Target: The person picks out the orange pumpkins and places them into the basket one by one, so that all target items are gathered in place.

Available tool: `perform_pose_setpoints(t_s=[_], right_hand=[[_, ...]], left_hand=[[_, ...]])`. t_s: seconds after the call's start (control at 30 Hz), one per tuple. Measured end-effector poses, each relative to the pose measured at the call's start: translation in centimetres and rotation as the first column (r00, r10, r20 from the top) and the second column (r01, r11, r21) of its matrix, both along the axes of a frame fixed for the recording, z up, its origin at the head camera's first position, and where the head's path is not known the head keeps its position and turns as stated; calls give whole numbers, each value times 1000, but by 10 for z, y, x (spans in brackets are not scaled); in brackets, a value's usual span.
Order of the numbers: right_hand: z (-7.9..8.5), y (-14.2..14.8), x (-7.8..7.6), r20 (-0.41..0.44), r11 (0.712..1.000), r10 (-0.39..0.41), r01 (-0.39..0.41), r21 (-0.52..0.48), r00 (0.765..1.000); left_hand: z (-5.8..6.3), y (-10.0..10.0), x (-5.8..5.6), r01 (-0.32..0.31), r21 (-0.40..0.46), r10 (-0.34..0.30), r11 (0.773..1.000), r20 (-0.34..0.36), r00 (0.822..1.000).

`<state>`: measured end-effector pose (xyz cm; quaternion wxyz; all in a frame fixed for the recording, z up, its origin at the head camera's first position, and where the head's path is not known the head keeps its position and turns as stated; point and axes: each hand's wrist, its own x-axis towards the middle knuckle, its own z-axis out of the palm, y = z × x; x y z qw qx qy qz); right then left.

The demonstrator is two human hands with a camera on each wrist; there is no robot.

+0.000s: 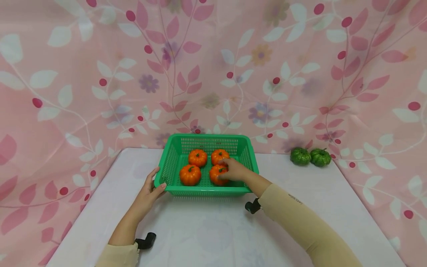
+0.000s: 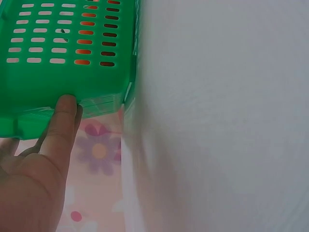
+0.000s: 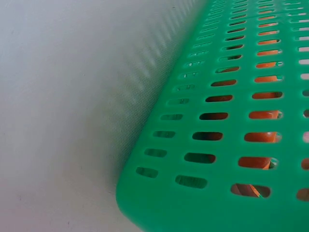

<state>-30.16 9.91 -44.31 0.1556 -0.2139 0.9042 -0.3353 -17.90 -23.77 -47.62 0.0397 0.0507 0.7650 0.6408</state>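
Note:
A green plastic basket (image 1: pixel 207 188) with slotted walls stands on the table and holds several small orange pumpkins, such as the front left one (image 1: pixel 190 175). At its front left corner, my left hand (image 1: pixel 146 193) grips the rim, thumb near the top edge. The left wrist view shows a finger of this hand against the basket's outer wall (image 2: pixel 58 79). Inside the basket, my right hand (image 1: pixel 236 171) holds the front right pumpkin (image 1: pixel 216 175) from its right side. The basket wall (image 3: pixel 188 203) hides that hand in the right wrist view; orange shows through the slots.
Two green pumpkins (image 1: pixel 300 157) (image 1: pixel 320 157) sit side by side at the table's back right corner. The white table (image 1: pixel 213 233) meets a pink floral cloth backdrop (image 1: pixel 207 66) just behind the basket.

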Motion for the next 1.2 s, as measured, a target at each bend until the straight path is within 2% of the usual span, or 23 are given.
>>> perform_pose_setpoints(t_s=[0.37,0.67,1.2], right_hand=[[-2,-1,-1,-6,1000,-12,12,5,1000],[-1,-4,-1,-24,998,-13,14,54,1000],[0,-5,0,-19,998,-28,29,57,999]], left_hand=[[-1,0,1,0,2,0,1000,2,1000],[-1,0,1,2,9,-2,1000,3,1000],[0,0,1,6,14,-6,1000,3,1000]])
